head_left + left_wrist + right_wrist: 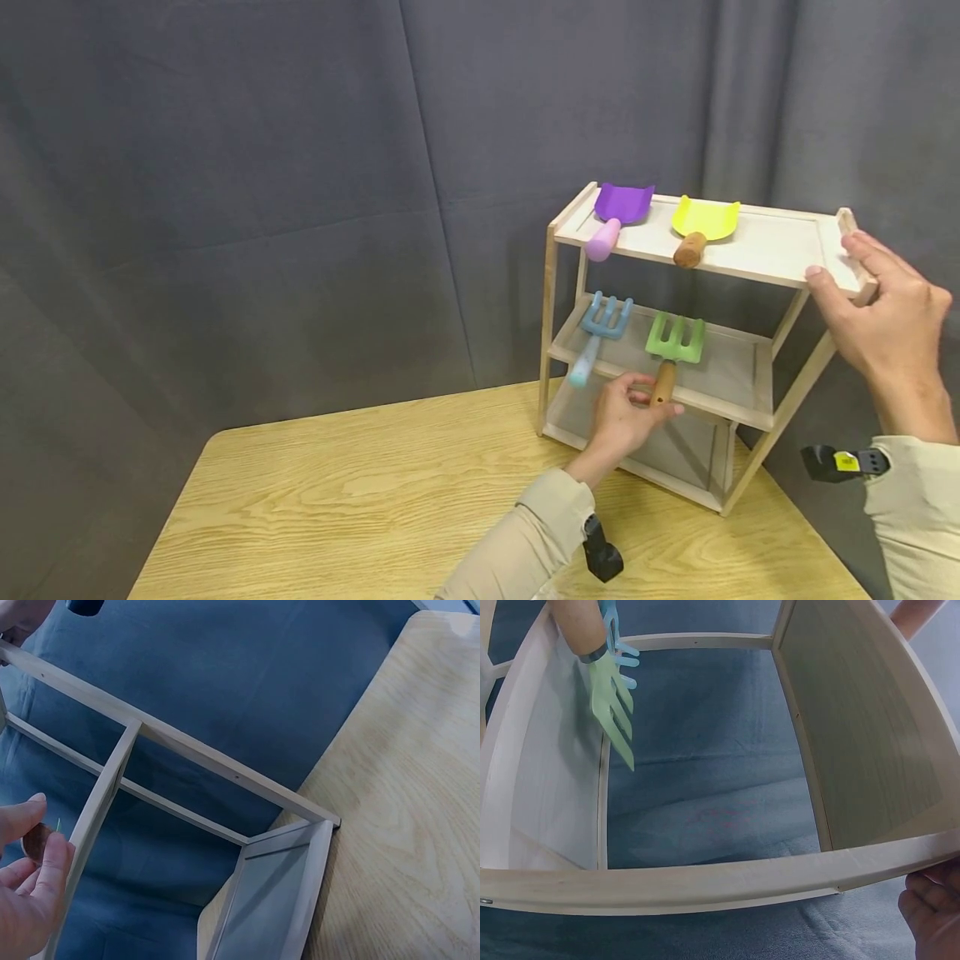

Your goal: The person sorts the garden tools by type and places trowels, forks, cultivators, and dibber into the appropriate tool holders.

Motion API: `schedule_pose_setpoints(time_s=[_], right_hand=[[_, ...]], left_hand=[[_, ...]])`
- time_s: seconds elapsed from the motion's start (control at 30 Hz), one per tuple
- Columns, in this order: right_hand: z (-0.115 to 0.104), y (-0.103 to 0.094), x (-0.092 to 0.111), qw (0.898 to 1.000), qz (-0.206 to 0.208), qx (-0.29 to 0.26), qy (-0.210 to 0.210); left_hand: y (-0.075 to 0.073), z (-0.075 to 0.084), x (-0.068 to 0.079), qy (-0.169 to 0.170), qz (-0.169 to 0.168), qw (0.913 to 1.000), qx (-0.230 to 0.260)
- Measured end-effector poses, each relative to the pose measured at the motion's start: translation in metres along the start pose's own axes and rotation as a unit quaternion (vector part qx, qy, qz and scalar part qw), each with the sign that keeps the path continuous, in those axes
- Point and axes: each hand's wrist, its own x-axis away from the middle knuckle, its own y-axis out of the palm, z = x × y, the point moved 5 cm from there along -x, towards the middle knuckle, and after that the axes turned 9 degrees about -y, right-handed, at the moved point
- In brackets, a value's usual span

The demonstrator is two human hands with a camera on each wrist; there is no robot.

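My left hand (626, 414) pinches the brown wooden handle of a green toy hand rake (675, 340), whose tines lie over the middle tier of a small wooden shelf (780, 250). In the left wrist view, the end of the wooden handle (35, 841) shows between thumb and fingers. With thumb on top, my right hand (896, 312) grips the shelf's upper right end. A blue toy hand rake (606, 321) lies left of the green one. Up on the top tier rest a purple toy shovel (625, 204) and a yellow toy shovel (707, 218).
The three-tier shelf stands at the right rear of a wood-grain table (337, 500). Its bottom tier (675, 450) is partly hidden by my left hand. Behind everything hangs a dark grey curtain (300, 208).
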Motion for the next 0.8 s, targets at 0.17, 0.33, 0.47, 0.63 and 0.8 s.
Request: schedule_pose_setpoints(time_s=[0.17,0.33,0.47,0.63,0.8], right_hand=[[0.0,0.0,0.0,1.0,-0.005,-0.004,-0.001],[-0.001,0.001,0.001,1.0,-0.013,0.005,0.004],[-0.001,0.0,0.002,1.0,-0.011,0.007,0.006],[-0.001,0.0,0.001,1.0,-0.012,0.006,0.007],[-0.001,-0.001,0.0,1.0,-0.012,0.008,0.004]], left_hand=[[0.001,-0.001,-0.003,-0.003,-0.005,0.9999,0.008],[0.003,-0.002,-0.007,-0.007,-0.015,0.999,0.043],[0.004,-0.002,-0.01,-0.011,-0.018,0.9982,0.056],[0.005,0.001,-0.014,-0.009,-0.02,0.9982,0.056],[0.005,0.003,-0.016,-0.001,-0.022,0.9981,0.058]])
